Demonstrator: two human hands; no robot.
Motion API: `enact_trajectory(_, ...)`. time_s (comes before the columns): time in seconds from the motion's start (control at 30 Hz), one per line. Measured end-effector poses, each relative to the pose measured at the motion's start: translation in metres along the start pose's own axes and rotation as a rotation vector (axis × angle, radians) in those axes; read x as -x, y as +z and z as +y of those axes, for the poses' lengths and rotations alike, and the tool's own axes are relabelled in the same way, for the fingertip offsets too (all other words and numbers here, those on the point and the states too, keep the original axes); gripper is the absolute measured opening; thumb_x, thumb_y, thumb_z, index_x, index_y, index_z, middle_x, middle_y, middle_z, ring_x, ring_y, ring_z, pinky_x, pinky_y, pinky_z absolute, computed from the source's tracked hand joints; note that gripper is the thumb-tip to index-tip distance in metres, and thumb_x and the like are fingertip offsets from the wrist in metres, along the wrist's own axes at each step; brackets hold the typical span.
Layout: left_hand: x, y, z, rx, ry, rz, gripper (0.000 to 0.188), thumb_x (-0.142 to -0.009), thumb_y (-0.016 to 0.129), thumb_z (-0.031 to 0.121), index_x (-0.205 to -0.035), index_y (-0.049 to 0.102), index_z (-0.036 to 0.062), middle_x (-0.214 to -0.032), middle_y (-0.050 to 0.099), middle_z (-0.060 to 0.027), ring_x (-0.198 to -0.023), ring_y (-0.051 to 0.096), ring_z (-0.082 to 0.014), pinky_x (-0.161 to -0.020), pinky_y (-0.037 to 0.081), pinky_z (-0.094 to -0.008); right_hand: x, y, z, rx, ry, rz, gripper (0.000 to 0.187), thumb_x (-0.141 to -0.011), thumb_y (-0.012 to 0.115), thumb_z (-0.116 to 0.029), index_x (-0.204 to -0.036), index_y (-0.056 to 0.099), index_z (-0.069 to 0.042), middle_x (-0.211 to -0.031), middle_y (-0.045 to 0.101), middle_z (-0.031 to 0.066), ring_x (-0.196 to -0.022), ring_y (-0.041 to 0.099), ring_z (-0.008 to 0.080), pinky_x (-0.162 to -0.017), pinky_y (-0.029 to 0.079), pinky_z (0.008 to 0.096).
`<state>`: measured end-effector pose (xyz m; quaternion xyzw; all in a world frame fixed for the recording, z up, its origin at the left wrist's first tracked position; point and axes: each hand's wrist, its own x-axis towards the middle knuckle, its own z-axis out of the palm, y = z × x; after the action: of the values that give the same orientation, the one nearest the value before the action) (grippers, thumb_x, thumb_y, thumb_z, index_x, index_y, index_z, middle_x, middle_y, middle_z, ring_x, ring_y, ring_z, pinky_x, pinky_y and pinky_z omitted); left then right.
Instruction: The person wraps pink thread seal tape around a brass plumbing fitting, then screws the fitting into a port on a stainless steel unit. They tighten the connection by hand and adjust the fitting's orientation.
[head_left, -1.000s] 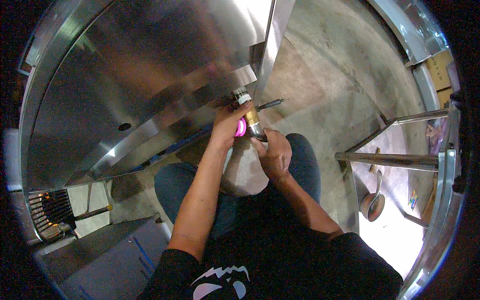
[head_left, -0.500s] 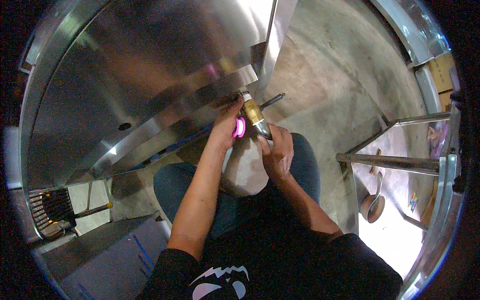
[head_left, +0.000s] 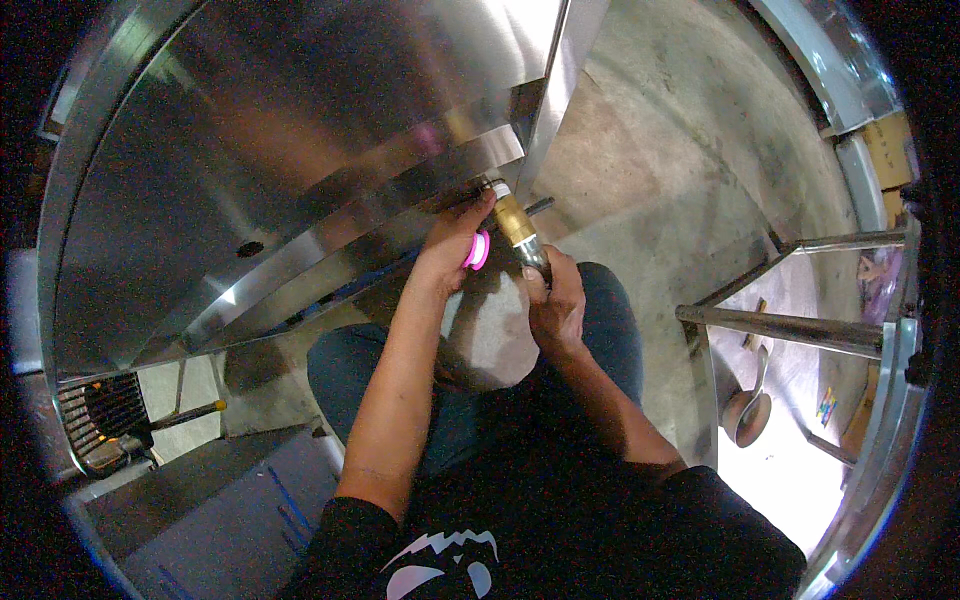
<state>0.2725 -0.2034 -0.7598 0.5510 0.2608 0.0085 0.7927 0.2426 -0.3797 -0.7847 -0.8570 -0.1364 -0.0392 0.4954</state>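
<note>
A brass valve (head_left: pixel 514 219) is held between my hands, with white tape at its upper end and a shiny metal pipe elbow (head_left: pixel 531 256) at its lower end. My right hand (head_left: pixel 557 303) is closed around the elbow, thumb along its side. Beside the valve's upper end, my left hand (head_left: pixel 447 242) has its thumb raised against the white-taped end. A bright pink tape spool (head_left: pixel 477 251) is tucked in the left palm; the other left fingers are mostly hidden. The valve's dark lever (head_left: pixel 541 206) sticks out behind it.
A large stainless steel panel (head_left: pixel 330 90) with a lower ledge fills the upper left. Below my hands is a round pale seat or stool top (head_left: pixel 487 335) between my knees. Metal frame bars (head_left: pixel 780 328) and a pan (head_left: pixel 746 418) stand at right, a slatted burner (head_left: pixel 105 425) at lower left.
The valve and elbow have turned slightly, so the dark lever shows shorter behind them. My right hand has shifted a little with the elbow; my left hand stays nearly in place.
</note>
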Motion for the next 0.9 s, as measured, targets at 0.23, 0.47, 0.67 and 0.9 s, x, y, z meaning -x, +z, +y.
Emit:
enact_trajectory(0.23,0.001,-0.005,0.010,0.012,-0.120,-0.065,0.049,-0.093,0.070,0.039,-0.126,0.064,0.0026,-0.124,0.066,-0.0080,-0.111,0.058,-0.0192,-0.096,0.045,-0.0316,0.001,0.005,0.003,-0.198,0.132,-0.048,0.038,-0.104,0.046,-0.035,-0.117,0.055,0.000,-0.097,0.061,0.0187,-0.087,0.060,0.0311,-0.079,0.048,0.0403)
enact_trajectory(0.47,-0.007,-0.014,0.010,-0.106,-0.165,-0.116,0.046,-0.094,0.069,0.043,-0.122,0.065,0.0067,-0.109,0.068,-0.0049,-0.093,0.061,-0.0178,-0.080,0.051,-0.0335,-0.013,-0.005,0.012,-0.230,0.230,-0.074,0.040,-0.106,0.039,-0.038,-0.116,0.052,-0.001,-0.095,0.060,0.0160,-0.082,0.058,0.0268,-0.076,0.047,0.0378)
enact_trajectory(0.67,-0.001,-0.013,0.013,-0.207,-0.093,-0.098,0.055,-0.095,0.066,0.047,-0.129,0.062,0.0042,-0.124,0.065,-0.0095,-0.109,0.059,-0.0210,-0.095,0.047,-0.0347,-0.003,0.010,0.002,-0.340,0.317,-0.226,0.039,-0.105,0.037,-0.036,-0.124,0.045,-0.003,-0.090,0.059,0.0155,-0.080,0.058,0.0251,-0.074,0.047,0.0405)
enact_trajectory(0.9,0.009,-0.022,0.011,-0.598,0.014,0.021,0.058,-0.100,0.055,0.047,-0.136,0.058,0.0011,-0.136,0.061,-0.0175,-0.124,0.056,-0.0291,-0.106,0.041,-0.0368,-0.020,0.007,-0.009,-0.205,0.217,-0.233,0.039,-0.102,0.054,-0.035,-0.122,0.048,-0.002,-0.078,0.063,0.0187,-0.068,0.063,0.0378,-0.063,0.048,0.0480)
